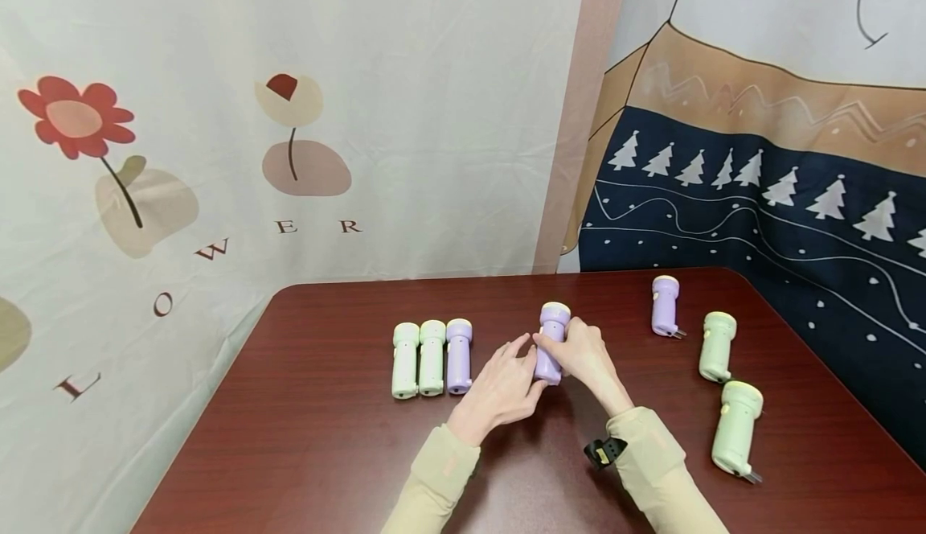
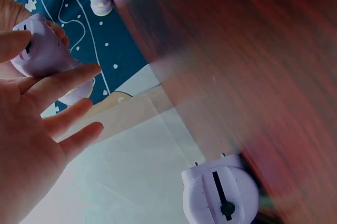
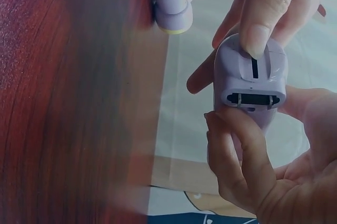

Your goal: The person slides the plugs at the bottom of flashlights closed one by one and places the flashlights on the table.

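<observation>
- Nearest us: cream cloth sleeves [image 1: 654, 453], a black wristband [image 1: 615, 447] by the right cuff.
- Right hand [image 1: 584, 349] grips a glossy lavender plastic torch [image 1: 553, 329], tube-bodied with a flared, yellow-rimmed head. It is off the tabletop, head away from us.
- Left hand [image 1: 497, 385]: fingers spread, nearly straight; thumb laid on that torch's tail.
- From the right wrist we see what the head view hides: the tail's black slot [image 3: 255, 70], thumb tip at one end of it, and two metal prongs [image 3: 271, 101] in a dark recess.
- Left of the hands, side by side: two pale green plastic torches [image 1: 432, 361] and a second lavender torch [image 1: 459, 361]. Only the left wrist view gives us the slotted tail of the latter.
- Right side, near to far: a larger-looking green torch [image 1: 736, 429], prongs out; another green torch [image 1: 717, 349]; a third lavender torch [image 1: 664, 309], prongs showing.
- Surface: dark red-brown wood-grain table [image 1: 325, 453], dimly shiny.
- Beyond: off-white curtain [image 1: 448, 116] printed with flowers and letters; to the right, navy cloth [image 1: 723, 236] with white fir trees.
</observation>
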Action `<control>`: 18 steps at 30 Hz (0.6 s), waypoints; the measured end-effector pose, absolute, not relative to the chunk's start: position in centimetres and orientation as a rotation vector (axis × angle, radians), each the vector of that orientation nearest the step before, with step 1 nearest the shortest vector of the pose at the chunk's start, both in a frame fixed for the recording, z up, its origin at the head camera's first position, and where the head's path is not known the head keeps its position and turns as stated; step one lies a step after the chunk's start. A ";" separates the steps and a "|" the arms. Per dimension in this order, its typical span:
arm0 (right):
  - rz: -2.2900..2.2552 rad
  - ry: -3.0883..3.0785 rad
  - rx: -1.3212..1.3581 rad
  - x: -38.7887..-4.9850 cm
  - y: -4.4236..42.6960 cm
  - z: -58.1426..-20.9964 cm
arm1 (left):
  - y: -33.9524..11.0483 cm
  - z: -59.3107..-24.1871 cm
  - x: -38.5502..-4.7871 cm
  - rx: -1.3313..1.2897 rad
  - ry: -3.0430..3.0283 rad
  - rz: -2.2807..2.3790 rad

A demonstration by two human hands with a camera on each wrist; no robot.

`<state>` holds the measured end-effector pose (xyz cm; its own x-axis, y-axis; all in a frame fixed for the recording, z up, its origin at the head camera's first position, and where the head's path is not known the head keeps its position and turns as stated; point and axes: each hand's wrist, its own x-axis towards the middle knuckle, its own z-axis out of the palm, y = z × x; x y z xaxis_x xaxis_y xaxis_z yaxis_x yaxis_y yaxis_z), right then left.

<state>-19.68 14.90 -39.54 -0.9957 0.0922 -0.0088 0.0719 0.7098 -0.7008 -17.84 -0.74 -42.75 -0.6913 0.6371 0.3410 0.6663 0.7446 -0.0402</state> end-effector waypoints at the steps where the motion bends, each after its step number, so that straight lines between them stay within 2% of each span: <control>1: 1.188 -2.881 -0.141 -19.7 14.9 -39.6 | -0.8 -42.7 -17.9 -1.012 -2.615 -0.121; 18: 1.280 -2.875 -0.130 -20.1 14.4 -40.3 | -1.7 -42.8 -17.9 -1.040 -2.588 -0.026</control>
